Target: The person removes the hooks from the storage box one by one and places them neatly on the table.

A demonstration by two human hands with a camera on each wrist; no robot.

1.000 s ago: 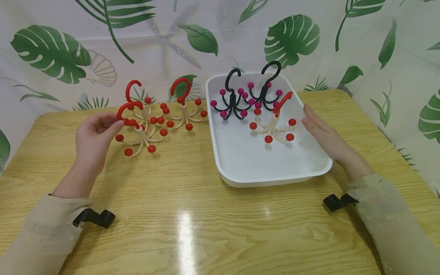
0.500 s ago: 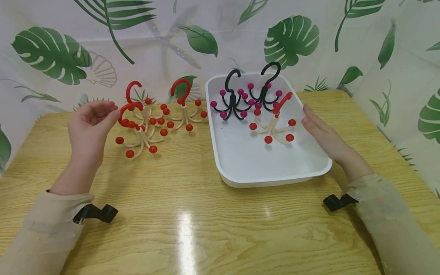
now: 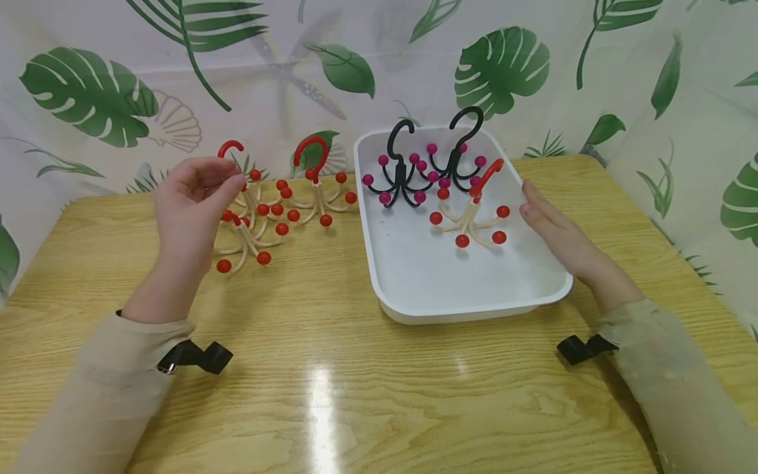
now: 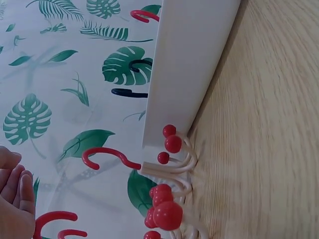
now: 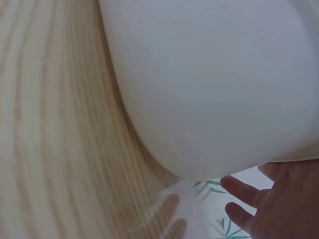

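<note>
While the left hand (image 3: 191, 207) hovers at nine o'clock from the white tray (image 3: 450, 280), its thumb and fingers loosely bent, slightly apart, with nothing seen between them, the front red-hooked hanger (image 3: 244, 232) sits partly hidden behind it on the bench (image 3: 266, 329), with the rear red-hooked hanger (image 3: 253, 191) at twelve o'clock from that one and the third red-hooked hanger (image 3: 318, 191) at two. Each looks light and stiff, probably plastic, with slick balls (image 3: 263, 257) and thin arms (image 4: 162, 170) that might snag a neighbour, so the curved hook seems the best hold. Inside the tray are the first black hanger (image 3: 401, 174) at ten o'clock, the second black hanger (image 3: 454, 163) at twelve and the fourth red-hooked hanger (image 3: 472, 209) near the middle, making four red-hooked and two black; at three o'clock the right hand (image 3: 556, 230) lies along the tray's side, its fingers straight, clamped on nothing
</note>
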